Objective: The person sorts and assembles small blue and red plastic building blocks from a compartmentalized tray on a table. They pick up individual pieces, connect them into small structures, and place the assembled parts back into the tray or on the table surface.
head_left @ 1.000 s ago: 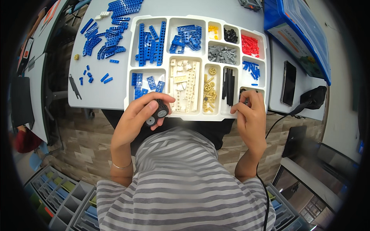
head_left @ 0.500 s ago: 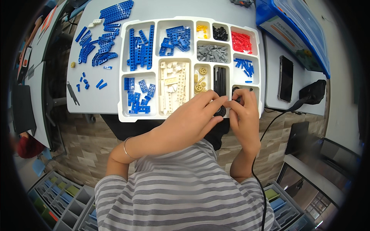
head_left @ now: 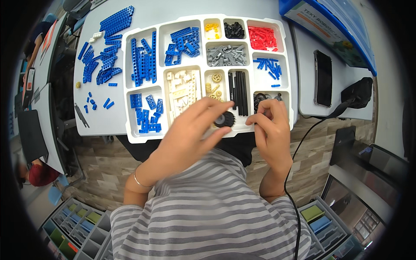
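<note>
A black toothed wheel (head_left: 226, 119) with a grey hub sits between the thumb and fingers of my left hand (head_left: 186, 132), over the near edge of the white sorting tray (head_left: 143, 138). My right hand (head_left: 274, 132) is at the tray's near right compartment, its fingers curled in a pinch. Whatever those fingertips hold, if anything, is hidden. Behind them, dark round parts (head_left: 261, 98) show in that compartment. Between the hands lie long black axles (head_left: 238, 93); tan gears (head_left: 216, 79) are in the compartment left of them.
Blue beams (head_left: 117, 21) and small blue pegs (head_left: 108, 103) lie on the table left of the tray. A phone (head_left: 322, 78), a black pouch (head_left: 357, 96) with a cable and a blue-edged box (head_left: 329, 32) are to the right. Drawer units stand below on both sides.
My left hand has moved left with the black wheel, away from my right hand. The right hand stays by the near right compartment. The whole view has shifted slightly.
</note>
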### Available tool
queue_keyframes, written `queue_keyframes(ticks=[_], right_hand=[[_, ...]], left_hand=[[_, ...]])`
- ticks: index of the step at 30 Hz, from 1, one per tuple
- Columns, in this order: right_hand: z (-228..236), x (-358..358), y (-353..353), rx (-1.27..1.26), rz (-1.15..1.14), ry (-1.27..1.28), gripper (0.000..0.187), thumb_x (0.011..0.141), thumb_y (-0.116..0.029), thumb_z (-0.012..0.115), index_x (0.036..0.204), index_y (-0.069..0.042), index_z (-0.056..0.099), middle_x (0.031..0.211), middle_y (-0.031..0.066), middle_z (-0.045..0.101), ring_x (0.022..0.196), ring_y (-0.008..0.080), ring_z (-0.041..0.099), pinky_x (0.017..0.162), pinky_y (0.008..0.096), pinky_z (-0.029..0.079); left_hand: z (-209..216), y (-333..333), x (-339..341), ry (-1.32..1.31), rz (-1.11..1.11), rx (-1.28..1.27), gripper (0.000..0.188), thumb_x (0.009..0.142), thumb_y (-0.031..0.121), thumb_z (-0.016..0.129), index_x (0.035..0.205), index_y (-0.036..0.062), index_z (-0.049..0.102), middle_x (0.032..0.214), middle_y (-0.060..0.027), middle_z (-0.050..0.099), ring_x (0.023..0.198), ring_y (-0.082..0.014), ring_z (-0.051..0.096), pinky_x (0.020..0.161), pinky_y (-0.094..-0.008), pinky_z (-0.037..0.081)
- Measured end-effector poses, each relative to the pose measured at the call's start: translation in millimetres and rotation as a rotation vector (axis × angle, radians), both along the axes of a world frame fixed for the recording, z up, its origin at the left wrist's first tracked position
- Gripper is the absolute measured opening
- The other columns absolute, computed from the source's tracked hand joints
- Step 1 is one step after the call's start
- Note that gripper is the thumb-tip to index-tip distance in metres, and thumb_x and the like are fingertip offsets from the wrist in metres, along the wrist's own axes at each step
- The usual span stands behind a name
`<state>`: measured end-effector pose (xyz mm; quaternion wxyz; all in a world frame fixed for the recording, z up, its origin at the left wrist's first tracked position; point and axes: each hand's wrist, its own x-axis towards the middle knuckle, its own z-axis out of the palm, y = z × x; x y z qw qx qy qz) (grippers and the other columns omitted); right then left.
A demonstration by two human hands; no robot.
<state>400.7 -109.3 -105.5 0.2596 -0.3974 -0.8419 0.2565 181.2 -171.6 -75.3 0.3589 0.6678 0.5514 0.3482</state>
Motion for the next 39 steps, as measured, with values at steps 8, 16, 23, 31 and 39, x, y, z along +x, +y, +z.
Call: queue_keyframes(ticks=[8, 16, 23, 31, 39], right_hand=[[1.0, 8.8, -0.9, 0.017, -0.064, 0.079, 0.027, 0.07, 0.012, 0.06, 0.09, -0.005, 0.07, 0.094, 0.0088, 0.056, 0.085, 0.0284, 0.053, 0.072, 0.038, 0.045], [-4.3, 10.4, 0.1, 0.025, -0.086, 0.124, 0.03, 0.069, 0.012, 0.059, 0.092, -0.004, 0.072, 0.095, 0.0081, 0.058, 0.084, 0.0273, 0.052, 0.07, 0.0366, 0.046], [-2.2, 13.1, -2.2, 0.004, -0.02, 0.081, 0.028, 0.067, 0.009, 0.061, 0.087, -0.005, 0.074, 0.094, 0.007, 0.056, 0.084, 0.0234, 0.051, 0.071, 0.0343, 0.044], [-3.9, 9.1, -5.4, 0.029, 0.0, 0.032, 0.02, 0.067, 0.005, 0.069, 0.084, -0.005, 0.072, 0.097, 0.0065, 0.058, 0.085, 0.0258, 0.053, 0.069, 0.0359, 0.047], [5.4, -2.5, -5.5, -0.06, 0.005, 0.017, 0.024, 0.076, 0.0, 0.074, 0.099, -0.005, 0.071, 0.098, 0.0079, 0.054, 0.087, 0.0266, 0.053, 0.072, 0.0378, 0.047]], left_hand=[[-21.0, 11.7, 25.2, 0.18, -0.091, 0.057, 0.048, 0.082, 0.009, 0.079, 0.127, 0.0053, 0.063, 0.112, -0.012, 0.066, 0.102, -0.0316, 0.064, 0.086, -0.0411, 0.054], [-19.1, 16.2, 16.9, 0.196, -0.145, 0.076, 0.04, 0.083, 0.014, 0.078, 0.119, 0.0044, 0.064, 0.107, -0.011, 0.065, 0.1, -0.0303, 0.064, 0.084, -0.0406, 0.055], [-15.3, 15.2, 17.0, 0.129, -0.073, 0.051, 0.04, 0.083, 0.01, 0.08, 0.121, 0.0063, 0.066, 0.109, -0.0107, 0.067, 0.096, -0.03, 0.066, 0.082, -0.0386, 0.054], [-6.2, 12.8, 1.0, 0.045, 0.11, 0.076, 0.04, 0.078, 0.005, 0.083, 0.116, 0.0046, 0.07, 0.098, -0.0068, 0.068, 0.073, -0.0171, 0.059, 0.066, -0.0284, 0.049], [1.6, 3.9, -15.6, 0.084, 0.196, -0.009, 0.038, 0.083, 0.011, 0.083, 0.116, 0.0019, 0.068, 0.101, -0.0104, 0.069, 0.076, -0.0208, 0.062, 0.07, -0.0313, 0.052]])
